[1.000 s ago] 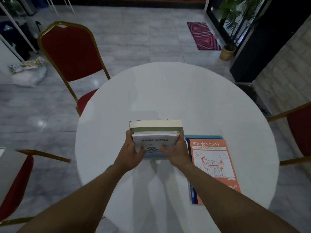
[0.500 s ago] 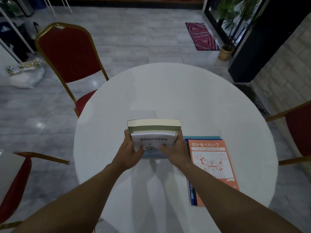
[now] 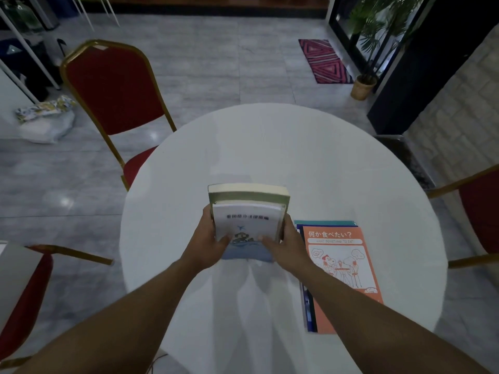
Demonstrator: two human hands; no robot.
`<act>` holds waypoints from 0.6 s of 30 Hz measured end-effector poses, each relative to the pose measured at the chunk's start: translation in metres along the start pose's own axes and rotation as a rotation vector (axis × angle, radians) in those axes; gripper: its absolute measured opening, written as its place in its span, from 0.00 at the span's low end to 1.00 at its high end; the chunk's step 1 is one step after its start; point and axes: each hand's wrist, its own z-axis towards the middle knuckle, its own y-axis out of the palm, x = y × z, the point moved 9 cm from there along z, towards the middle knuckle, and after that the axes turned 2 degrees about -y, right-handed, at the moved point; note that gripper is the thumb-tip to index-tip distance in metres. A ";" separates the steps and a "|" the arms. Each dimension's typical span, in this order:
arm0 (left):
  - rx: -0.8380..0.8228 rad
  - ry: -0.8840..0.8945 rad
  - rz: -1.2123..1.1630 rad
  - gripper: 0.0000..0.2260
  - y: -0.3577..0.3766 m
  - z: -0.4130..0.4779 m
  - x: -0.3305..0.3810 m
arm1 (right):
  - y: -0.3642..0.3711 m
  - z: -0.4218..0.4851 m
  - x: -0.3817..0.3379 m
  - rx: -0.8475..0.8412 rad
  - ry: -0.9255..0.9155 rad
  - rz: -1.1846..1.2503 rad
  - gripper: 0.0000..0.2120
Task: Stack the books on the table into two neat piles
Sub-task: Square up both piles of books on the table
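Note:
A small pile stands in the middle of the round white table (image 3: 270, 147): a white book (image 3: 245, 225) with a blue picture lies on a thick green book (image 3: 248, 194). My left hand (image 3: 209, 245) grips the pile's left side and my right hand (image 3: 286, 247) its right side, thumbs on the white cover. To the right lies a second flat pile topped by an orange book (image 3: 343, 265) with Japanese writing, over blue and teal books (image 3: 307, 306). My right forearm crosses its near left corner.
A red chair with a gold frame (image 3: 113, 90) stands at the table's far left. Another red chair (image 3: 478, 211) is at the right edge and a third (image 3: 24, 292) at the near left. A potted plant (image 3: 363, 87) and a patterned rug (image 3: 324, 62) lie beyond.
The white book has slid a little towards me on the green book, showing more of its cover. Both hands stay on the pile's sides.

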 end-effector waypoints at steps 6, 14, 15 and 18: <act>-0.025 -0.281 0.119 0.15 0.002 0.005 -0.020 | 0.000 0.001 0.006 -0.021 0.156 -0.090 0.28; -0.174 -0.565 0.309 0.22 0.021 -0.027 -0.071 | 0.024 -0.019 0.051 -0.110 0.327 -0.215 0.30; -0.178 -0.579 0.324 0.22 0.022 -0.030 -0.076 | 0.027 -0.021 0.055 -0.116 0.343 -0.227 0.30; -0.196 -0.607 0.364 0.23 0.025 -0.037 -0.087 | 0.034 -0.027 0.065 -0.126 0.375 -0.224 0.30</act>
